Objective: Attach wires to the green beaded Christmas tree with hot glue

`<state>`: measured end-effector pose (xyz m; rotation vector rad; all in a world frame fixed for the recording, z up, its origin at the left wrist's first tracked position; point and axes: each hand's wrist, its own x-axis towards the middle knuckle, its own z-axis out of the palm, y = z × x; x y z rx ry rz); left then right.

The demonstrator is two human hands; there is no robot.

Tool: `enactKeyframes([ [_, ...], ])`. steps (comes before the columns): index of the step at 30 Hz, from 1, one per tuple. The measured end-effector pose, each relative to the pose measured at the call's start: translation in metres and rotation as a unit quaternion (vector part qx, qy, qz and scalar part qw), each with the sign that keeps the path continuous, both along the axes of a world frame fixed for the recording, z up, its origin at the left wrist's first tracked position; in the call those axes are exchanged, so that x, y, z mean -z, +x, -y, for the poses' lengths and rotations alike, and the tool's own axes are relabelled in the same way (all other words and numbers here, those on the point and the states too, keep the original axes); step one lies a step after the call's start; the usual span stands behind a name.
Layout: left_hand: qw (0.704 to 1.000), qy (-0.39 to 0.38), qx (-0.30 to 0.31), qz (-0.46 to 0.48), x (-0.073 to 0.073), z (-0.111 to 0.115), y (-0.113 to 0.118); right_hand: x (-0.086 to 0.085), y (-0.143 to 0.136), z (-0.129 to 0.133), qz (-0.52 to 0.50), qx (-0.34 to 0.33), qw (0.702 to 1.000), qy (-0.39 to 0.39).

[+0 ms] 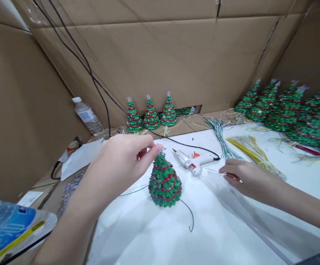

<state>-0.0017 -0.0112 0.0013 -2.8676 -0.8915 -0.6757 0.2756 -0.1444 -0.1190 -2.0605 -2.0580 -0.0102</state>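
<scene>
A small green Christmas tree (164,184) with red garland stands upright on the white tabletop (220,228). Thumb and fingers of my left hand (121,158) pinch the clear star (161,148) at its tip, hiding part of the star. Dark wires (190,213) stick out from both sides of the tree's base. My right hand (242,178) is closed around a thin, pointed metal tool (216,170); its exact kind is unclear. Just beyond that tool's tip lies a white glue gun (194,162), nozzle towards the tree.
Three finished-looking trees (150,115) line the cardboard wall, and several more (289,106) crowd the right. Green wires (223,138) and yellow wires (252,152) lie bundled behind my right hand. A black cord (93,78) hangs to the glue gun. Bottles (88,116) stand left.
</scene>
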Motion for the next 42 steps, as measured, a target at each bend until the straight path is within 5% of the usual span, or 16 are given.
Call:
enactKeyframes([
  [10,1.0,0.014,-0.022,-0.013,0.001,0.001,-0.002,0.018,0.02,-0.002,-0.031,0.085,0.983,-0.162],
  [22,1.0,0.005,-0.001,0.0,0.001,-0.001,-0.001,0.003,0.022,-0.021,-0.046,0.057,0.971,-0.229],
  [29,1.0,-0.003,-0.003,0.006,-0.001,0.001,-0.001,-0.001,0.029,-0.044,-0.01,0.014,0.987,-0.162],
  [36,1.0,-0.012,-0.013,0.006,-0.002,0.001,0.0,0.021,0.029,-0.082,0.04,-0.123,0.99,-0.061],
  [42,0.999,-0.031,-0.018,0.009,-0.001,0.003,0.0,0.034,0.028,-0.089,0.072,-0.175,0.982,-0.011],
])
